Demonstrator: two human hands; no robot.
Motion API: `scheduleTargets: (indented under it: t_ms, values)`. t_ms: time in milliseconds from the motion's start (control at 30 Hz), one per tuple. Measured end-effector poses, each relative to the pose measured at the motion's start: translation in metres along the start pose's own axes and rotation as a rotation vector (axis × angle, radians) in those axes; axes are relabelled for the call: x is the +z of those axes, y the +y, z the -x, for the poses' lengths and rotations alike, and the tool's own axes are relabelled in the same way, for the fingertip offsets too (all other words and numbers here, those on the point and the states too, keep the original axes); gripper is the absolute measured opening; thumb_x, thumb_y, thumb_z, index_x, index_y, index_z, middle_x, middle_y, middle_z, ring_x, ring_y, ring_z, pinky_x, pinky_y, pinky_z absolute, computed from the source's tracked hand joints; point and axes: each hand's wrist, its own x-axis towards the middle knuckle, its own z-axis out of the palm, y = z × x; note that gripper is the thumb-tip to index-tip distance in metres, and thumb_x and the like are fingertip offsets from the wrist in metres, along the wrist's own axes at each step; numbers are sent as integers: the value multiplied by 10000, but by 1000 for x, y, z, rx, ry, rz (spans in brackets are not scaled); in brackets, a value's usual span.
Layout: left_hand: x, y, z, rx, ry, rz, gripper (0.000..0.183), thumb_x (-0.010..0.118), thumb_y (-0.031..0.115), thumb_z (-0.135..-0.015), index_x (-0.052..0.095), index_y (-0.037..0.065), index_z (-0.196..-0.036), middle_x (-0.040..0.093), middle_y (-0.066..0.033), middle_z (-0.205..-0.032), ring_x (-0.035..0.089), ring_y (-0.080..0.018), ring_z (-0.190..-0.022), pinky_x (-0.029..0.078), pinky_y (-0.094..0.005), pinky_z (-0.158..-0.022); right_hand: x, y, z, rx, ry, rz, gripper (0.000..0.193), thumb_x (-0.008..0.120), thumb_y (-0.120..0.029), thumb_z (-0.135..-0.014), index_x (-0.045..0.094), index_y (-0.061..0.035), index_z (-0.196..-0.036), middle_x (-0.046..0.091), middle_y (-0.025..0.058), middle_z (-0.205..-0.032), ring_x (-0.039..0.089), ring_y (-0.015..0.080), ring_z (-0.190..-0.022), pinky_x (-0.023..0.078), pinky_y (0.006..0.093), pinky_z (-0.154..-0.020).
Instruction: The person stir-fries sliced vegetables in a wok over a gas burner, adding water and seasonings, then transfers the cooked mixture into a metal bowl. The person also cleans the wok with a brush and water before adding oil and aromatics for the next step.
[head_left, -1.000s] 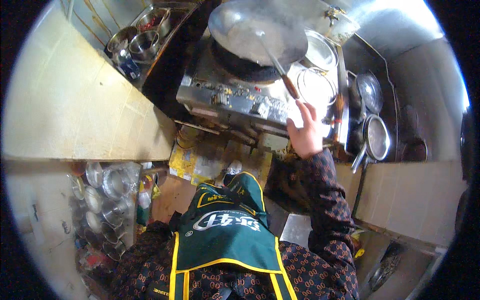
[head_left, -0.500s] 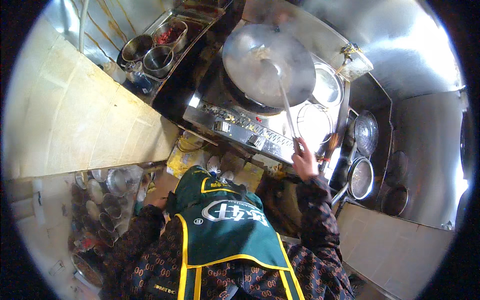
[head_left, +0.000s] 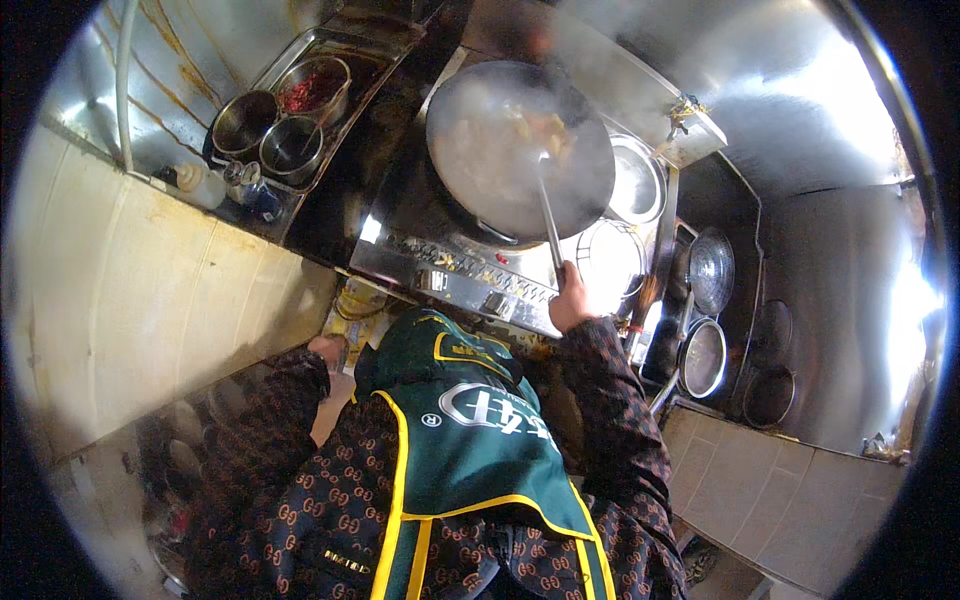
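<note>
My right hand [head_left: 571, 304] is closed round the handle of a long metal ladle [head_left: 549, 212]. The ladle slants up and away into a large steaming wok [head_left: 462, 190] on the stove. Its bowl is hidden among steam and yellowish food [head_left: 538, 130] in the wok's far right part. Down at the left, my left hand [head_left: 326, 349] is held low beside the tiled ledge, away from the wok. Its fingers are too small and blurred to read. A green apron [head_left: 470, 450] with yellow edging covers my front.
Three metal pots stand in a tray at the far left, one pot [head_left: 315, 88] holding red pieces. Near them is a squeeze bottle [head_left: 200, 186]. Right of the wok sit a pale round pan [head_left: 636, 178] and a wire ring [head_left: 612, 258]. Strainers [head_left: 711, 270] lie farther right.
The ladle has shifted within the wok, and yellowish food now shows at the wok's far right. My left hand has come up into clearer view. The whole view has shifted slightly.
</note>
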Motion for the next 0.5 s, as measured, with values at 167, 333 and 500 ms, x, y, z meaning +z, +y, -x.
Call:
scheduleTargets:
  t_ms: [167,333,500]
  values:
    - [-77,65,7,170,255,-180,215,554,179,-864,643,98,-1043,690,-134,-930,665,-332,-772,540,-461,-684,-18,-13,-37,133,-65,-810,653,611,-32,-782,387,-12,-1395,558,93,-707,563,180,-577,436,344,-480]
    - [-136,150,29,-208,-87,1753,321,531,246,-886,619,23,-1099,692,-125,-1000,669,-324,-895,543,-476,-837,-60,-24,-35,217,2,-894,643,593,-41,-832,356,-53,-1429,552,48,-701,503,122,-431,386,276,-342]
    - [-154,213,43,-48,-290,1955,380,516,277,-901,611,-2,-1141,690,-160,-1075,670,-337,-962,532,-495,-900,-43,-51,-73,178,-203,-865,522,612,-57,-878,423,-60,-1364,566,74,-778,529,139,-451,403,304,-347]
